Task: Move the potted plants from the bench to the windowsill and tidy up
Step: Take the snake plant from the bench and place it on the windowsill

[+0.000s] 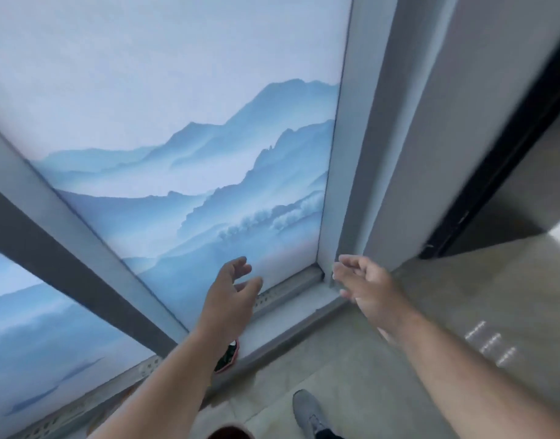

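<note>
My left hand (pixel 231 289) is stretched out over the low windowsill (pixel 282 315), fingers apart and holding nothing. My right hand (pixel 361 283) hovers near the sill's right corner, also with spread fingers and nothing in it. A small pink pot with a dark green plant (pixel 228 356) stands on the sill, mostly hidden under my left forearm. Another reddish pot rim (pixel 231 434) shows at the bottom edge. The bench is out of view.
The window (pixel 190 160) is covered by a blind printed with blue mountains. A grey frame post (pixel 345 153) and a wall stand to the right, with a dark door frame (pixel 494 172) beyond. My grey shoe (pixel 308 413) rests on the tiled floor.
</note>
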`<control>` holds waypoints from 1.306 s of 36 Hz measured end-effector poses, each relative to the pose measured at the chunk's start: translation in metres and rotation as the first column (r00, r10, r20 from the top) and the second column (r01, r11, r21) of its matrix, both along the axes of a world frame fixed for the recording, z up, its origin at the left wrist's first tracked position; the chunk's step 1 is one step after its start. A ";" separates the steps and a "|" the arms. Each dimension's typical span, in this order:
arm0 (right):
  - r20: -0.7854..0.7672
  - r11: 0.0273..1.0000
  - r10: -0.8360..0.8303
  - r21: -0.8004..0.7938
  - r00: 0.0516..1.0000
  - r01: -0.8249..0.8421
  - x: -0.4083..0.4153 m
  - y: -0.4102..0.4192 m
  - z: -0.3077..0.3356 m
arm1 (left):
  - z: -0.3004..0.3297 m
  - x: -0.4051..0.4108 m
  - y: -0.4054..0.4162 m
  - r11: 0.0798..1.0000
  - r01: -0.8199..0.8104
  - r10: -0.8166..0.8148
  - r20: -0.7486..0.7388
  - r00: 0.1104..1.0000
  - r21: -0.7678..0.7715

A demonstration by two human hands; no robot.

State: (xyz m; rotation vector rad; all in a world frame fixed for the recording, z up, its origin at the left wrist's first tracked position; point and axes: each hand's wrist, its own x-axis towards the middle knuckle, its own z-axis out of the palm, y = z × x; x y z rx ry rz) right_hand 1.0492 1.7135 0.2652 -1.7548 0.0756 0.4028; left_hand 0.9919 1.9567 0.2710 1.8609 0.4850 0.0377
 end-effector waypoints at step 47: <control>0.090 -0.326 -0.935 0.161 -0.342 0.932 -0.825 -0.695 0.057 | 0.052 -0.504 -0.941 -0.216 0.970 -0.967 0.163 -0.197 -0.114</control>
